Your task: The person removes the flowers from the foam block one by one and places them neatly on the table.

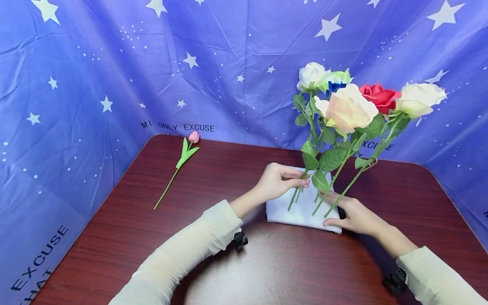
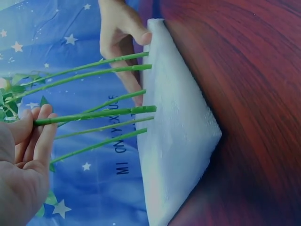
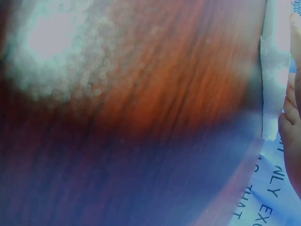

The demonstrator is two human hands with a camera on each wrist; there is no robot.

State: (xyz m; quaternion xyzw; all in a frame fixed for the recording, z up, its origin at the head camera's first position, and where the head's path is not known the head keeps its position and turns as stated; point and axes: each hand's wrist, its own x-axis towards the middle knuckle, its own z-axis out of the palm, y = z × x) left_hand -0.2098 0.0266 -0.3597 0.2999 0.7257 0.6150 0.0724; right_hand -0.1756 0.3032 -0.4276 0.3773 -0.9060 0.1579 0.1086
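Note:
My left hand (image 1: pixel 280 182) pinches the green stem (image 2: pixel 89 116) of an artificial rose between thumb and fingers, low on the bunch. The lower end of that stem meets a white foam block (image 1: pixel 278 212) lying on the table. Several other stems stand in the block, leaning a little, bearing a white rose (image 1: pixel 312 77), a pale peach rose (image 1: pixel 348 108), a red rose (image 1: pixel 378 97), a cream rose (image 1: pixel 419 99) and a mostly hidden blue flower (image 1: pixel 336 87). At the block's right side my right hand (image 1: pixel 358 216) rests on it, fingers extended and thumb at the near edge.
A pink tulip (image 1: pixel 194 137) with green leaves lies on the left part of the dark red wooden table (image 1: pixel 126 250). Behind and beside the table hangs a blue cloth (image 1: pixel 244 51) with white stars and lettering. The rose heads reach over the table's back edge.

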